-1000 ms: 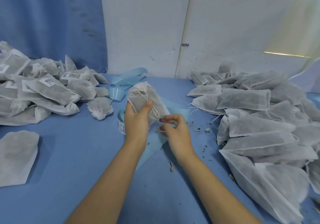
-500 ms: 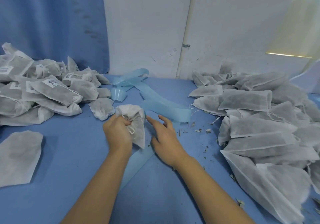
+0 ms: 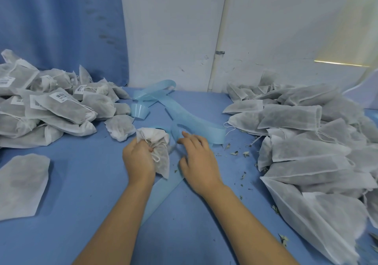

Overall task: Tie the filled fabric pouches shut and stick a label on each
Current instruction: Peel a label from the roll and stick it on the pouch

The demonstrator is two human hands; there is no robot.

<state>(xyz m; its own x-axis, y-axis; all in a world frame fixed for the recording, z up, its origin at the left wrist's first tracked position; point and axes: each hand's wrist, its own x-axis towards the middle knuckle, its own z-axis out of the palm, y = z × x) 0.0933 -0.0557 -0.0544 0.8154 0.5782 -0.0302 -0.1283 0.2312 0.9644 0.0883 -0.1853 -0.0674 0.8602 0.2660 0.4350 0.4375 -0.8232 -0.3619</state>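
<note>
Between both hands, pouch [image 3: 158, 150] gripped by left hand [image 3: 138, 158], right hand [image 3: 197, 158] beside

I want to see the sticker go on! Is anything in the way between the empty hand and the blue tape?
Nothing visible is in the way. The right hand has its fingertips right at the blue tape, though I cannot tell if they touch. The left hand grips the pouch off to the side, not between them.
</note>
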